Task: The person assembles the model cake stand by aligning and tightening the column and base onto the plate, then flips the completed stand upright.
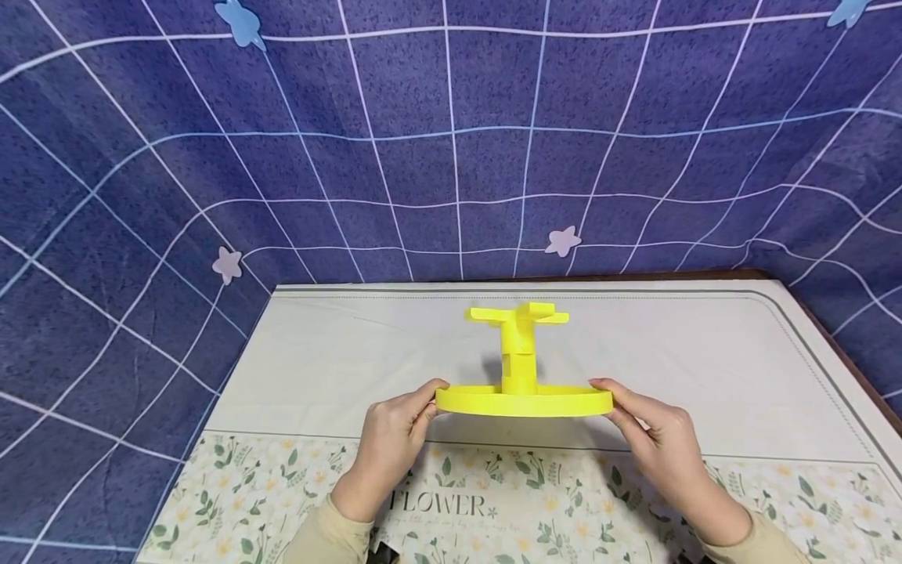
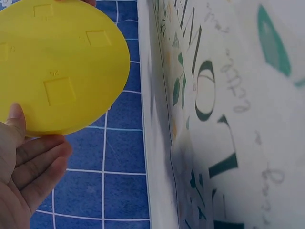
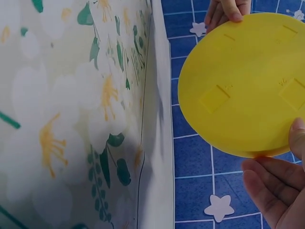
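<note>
A yellow plastic stand has a flat round base (image 1: 524, 401), an upright column (image 1: 519, 359) and a cross-shaped top piece (image 1: 517, 315). Both hands hold it level, a little above the table. My left hand (image 1: 423, 403) pinches the base's left rim, thumb on top and fingers underneath. My right hand (image 1: 616, 403) pinches the right rim the same way. The left wrist view shows the base's underside (image 2: 57, 67) with square recesses, and my left hand (image 2: 28, 171) at its edge. The right wrist view shows the same underside (image 3: 248, 86), with my right hand (image 3: 276, 186) below it.
The table (image 1: 352, 352) wears a white cloth with a floral border (image 1: 232, 501) printed "FLOWER" along the near side. A blue grid-patterned backdrop (image 1: 451, 141) with pale stars surrounds the table at the back and sides. The table's dark edge (image 1: 838, 352) shows at right.
</note>
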A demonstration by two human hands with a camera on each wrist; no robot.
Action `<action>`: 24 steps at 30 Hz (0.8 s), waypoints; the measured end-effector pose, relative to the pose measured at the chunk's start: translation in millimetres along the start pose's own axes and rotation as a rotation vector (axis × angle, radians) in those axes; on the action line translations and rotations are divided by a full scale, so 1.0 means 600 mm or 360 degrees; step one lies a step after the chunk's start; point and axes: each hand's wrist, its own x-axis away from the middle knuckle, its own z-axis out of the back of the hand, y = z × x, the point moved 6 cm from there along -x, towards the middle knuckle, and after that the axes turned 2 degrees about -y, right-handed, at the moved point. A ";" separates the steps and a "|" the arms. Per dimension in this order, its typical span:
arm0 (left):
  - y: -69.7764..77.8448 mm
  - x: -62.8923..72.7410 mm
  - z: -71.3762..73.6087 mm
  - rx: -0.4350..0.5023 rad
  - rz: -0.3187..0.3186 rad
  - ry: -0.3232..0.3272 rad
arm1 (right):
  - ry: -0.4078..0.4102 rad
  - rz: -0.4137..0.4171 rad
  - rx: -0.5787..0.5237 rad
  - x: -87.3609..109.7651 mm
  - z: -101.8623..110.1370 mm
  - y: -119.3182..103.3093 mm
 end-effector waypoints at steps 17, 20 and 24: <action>0.004 0.005 0.012 0.0291 0.0086 0.0087 | 0.0049 -0.0030 -0.0103 -0.004 0.008 -0.013; 0.000 0.003 0.012 0.0416 0.0198 0.0056 | 0.0046 -0.0067 -0.0121 -0.006 0.009 -0.012; -0.013 0.002 0.005 0.0673 0.0465 -0.0040 | 0.0037 -0.0106 -0.0194 -0.013 0.008 -0.011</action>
